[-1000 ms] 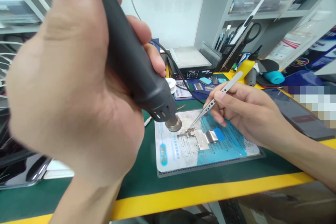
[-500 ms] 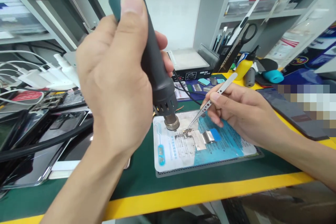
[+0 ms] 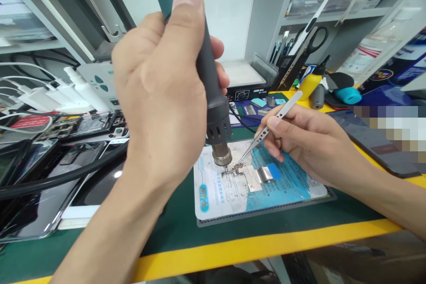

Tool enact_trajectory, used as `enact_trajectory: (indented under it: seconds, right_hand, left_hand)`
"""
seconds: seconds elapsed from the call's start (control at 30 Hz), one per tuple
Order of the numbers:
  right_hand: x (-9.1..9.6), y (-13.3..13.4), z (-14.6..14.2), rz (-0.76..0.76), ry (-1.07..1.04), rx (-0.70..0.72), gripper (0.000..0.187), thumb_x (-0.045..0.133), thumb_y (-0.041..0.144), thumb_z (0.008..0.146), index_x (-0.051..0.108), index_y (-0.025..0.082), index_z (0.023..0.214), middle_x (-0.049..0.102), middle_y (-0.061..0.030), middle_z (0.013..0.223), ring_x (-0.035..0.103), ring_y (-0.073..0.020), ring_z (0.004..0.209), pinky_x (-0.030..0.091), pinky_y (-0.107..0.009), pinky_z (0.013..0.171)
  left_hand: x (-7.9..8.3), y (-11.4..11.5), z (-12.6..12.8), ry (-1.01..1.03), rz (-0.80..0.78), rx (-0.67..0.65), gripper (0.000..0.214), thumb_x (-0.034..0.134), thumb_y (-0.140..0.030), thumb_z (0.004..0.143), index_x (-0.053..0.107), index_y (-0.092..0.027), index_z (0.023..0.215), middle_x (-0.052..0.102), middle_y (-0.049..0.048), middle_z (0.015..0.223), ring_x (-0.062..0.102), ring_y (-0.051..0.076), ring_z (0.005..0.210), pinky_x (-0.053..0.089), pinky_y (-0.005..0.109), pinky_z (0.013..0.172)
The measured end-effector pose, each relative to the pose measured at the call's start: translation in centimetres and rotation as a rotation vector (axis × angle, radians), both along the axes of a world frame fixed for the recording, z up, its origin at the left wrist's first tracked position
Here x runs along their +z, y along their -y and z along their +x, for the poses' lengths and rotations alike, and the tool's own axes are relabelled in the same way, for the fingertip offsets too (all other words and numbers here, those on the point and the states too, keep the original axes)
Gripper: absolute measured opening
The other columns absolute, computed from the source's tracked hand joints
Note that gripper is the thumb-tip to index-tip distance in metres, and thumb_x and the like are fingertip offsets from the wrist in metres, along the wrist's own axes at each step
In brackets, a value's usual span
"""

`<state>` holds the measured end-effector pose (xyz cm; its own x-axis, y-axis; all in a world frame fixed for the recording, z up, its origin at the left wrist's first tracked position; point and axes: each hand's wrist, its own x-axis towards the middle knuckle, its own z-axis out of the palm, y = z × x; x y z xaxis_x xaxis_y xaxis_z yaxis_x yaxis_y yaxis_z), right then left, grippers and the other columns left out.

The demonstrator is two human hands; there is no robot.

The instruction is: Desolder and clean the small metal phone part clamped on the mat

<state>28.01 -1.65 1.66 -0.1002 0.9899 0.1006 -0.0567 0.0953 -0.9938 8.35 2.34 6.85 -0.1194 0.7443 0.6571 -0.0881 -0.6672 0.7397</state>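
Note:
My left hand (image 3: 166, 84) is wrapped round the dark handle of a hot air gun (image 3: 214, 80), its metal nozzle pointing down. Just below the nozzle lies a small flex cable with a circuit board (image 3: 238, 168), a pale metal plate and a blue end tab. My right hand (image 3: 296, 137) pinches silver tweezers (image 3: 274, 123) with a row of holes. Their tips reach down to the board's upper edge; whether they touch it I cannot tell. Under the board is a white and blue printed pad (image 3: 213, 206).
Several phones (image 3: 36, 195) and a black cable (image 3: 66, 179) lie at the left, with white chargers (image 3: 60, 97) behind. A black control box (image 3: 249, 93) stands at the back. Right of it are a pen holder (image 3: 288, 66), a yellow bottle (image 3: 309, 86) and a dark flat panel (image 3: 382, 142).
The hot air gun and my left hand have shifted to the right, bringing the nozzle closer to the board and the tweezer tips. My right hand has stayed almost still.

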Motion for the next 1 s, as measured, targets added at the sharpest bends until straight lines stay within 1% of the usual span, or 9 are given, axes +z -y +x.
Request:
enact_trajectory:
  seconds: [0.17,0.33,0.43,0.6,0.67,0.77,0.83,0.9,1.0]
  right_hand:
    - [-0.2,0.0,0.2,-0.004,-0.003,-0.006,0.036,0.090,0.049,0.088,0.070,0.019,0.088,0.066,0.0004,0.077,0.059,-0.0102,0.056,0.046,-0.024,0.047]
    - [-0.4,-0.1,0.3,0.006,-0.005,0.007,0.026,0.083,0.042,0.096,0.071,0.020,0.090,0.065,0.0005,0.075,0.059,-0.0108,0.056,0.046,-0.024,0.048]
    - [-0.4,-0.1,0.2,0.010,0.003,0.015,0.020,0.078,0.037,0.100,0.071,0.020,0.091,0.065,0.0003,0.075,0.059,-0.0110,0.056,0.046,-0.024,0.048]
    - [-0.4,-0.1,0.2,0.011,0.004,0.013,0.018,0.074,0.031,0.102,0.070,0.020,0.089,0.065,-0.0003,0.076,0.059,-0.0108,0.055,0.045,-0.023,0.048]
    - [-0.4,-0.1,0.2,0.007,0.005,0.010,0.016,0.073,0.030,0.103,0.070,0.020,0.090,0.065,-0.0001,0.074,0.059,-0.0110,0.055,0.046,-0.023,0.048]
    - [-0.4,-0.1,0.2,0.004,0.005,0.010,0.015,0.070,0.029,0.104,0.070,0.020,0.091,0.064,0.0006,0.071,0.058,-0.0113,0.055,0.045,-0.023,0.048]
    - [-0.3,-0.1,0.2,0.011,0.001,0.018,0.016,0.071,0.030,0.104,0.069,0.020,0.091,0.064,0.0006,0.071,0.057,-0.0111,0.055,0.045,-0.023,0.048]
    - [-0.2,-0.1,0.1,0.023,0.001,0.026,0.018,0.073,0.032,0.102,0.068,0.020,0.090,0.065,0.0006,0.072,0.057,-0.0110,0.055,0.045,-0.024,0.048]
    - [-0.2,-0.1,0.0,0.036,0.010,0.027,0.020,0.075,0.035,0.101,0.067,0.020,0.091,0.065,0.0008,0.072,0.057,-0.0116,0.054,0.044,-0.025,0.048]
  left_hand:
    - [0.1,-0.1,0.1,-0.032,0.005,0.003,0.057,0.043,-0.064,0.107,0.061,-0.023,0.072,0.065,0.0045,0.062,0.064,0.019,0.052,0.049,0.033,0.044]
    - [0.6,0.1,0.7,0.007,-0.045,0.006,0.060,0.042,-0.064,0.108,0.058,-0.020,0.070,0.061,0.0000,0.058,0.061,0.014,0.051,0.061,0.036,0.060]
    - [0.7,0.3,0.8,0.018,-0.076,0.006,0.059,0.045,-0.063,0.108,0.057,-0.020,0.068,0.061,-0.0011,0.057,0.060,0.013,0.050,0.061,0.034,0.060]
    - [0.4,0.4,0.5,-0.013,-0.045,0.021,0.060,0.042,-0.063,0.109,0.060,-0.020,0.071,0.060,-0.0021,0.055,0.059,0.013,0.048,0.063,0.036,0.064]
    - [0.5,0.5,0.6,-0.013,-0.063,0.024,0.061,0.043,-0.063,0.108,0.060,-0.019,0.071,0.063,-0.0003,0.062,0.063,0.013,0.054,0.063,0.035,0.065]
    - [1.0,0.9,1.2,0.039,-0.112,0.008,0.065,0.046,-0.067,0.106,0.058,-0.017,0.066,0.067,0.0037,0.085,0.069,0.014,0.072,0.062,0.031,0.064]
    - [1.4,1.3,1.7,0.071,-0.128,0.004,0.068,0.043,-0.071,0.105,0.056,-0.018,0.064,0.065,0.0046,0.094,0.069,0.014,0.075,0.062,0.031,0.061]
    - [1.7,1.6,1.8,0.054,-0.119,0.005,0.069,0.038,-0.074,0.104,0.053,-0.020,0.064,0.062,0.0042,0.086,0.068,0.015,0.074,0.061,0.032,0.061]
    - [1.8,2.3,1.3,-0.016,-0.085,0.013,0.065,0.039,-0.075,0.104,0.051,-0.022,0.068,0.053,0.0027,0.071,0.069,0.019,0.078,0.060,0.034,0.066]
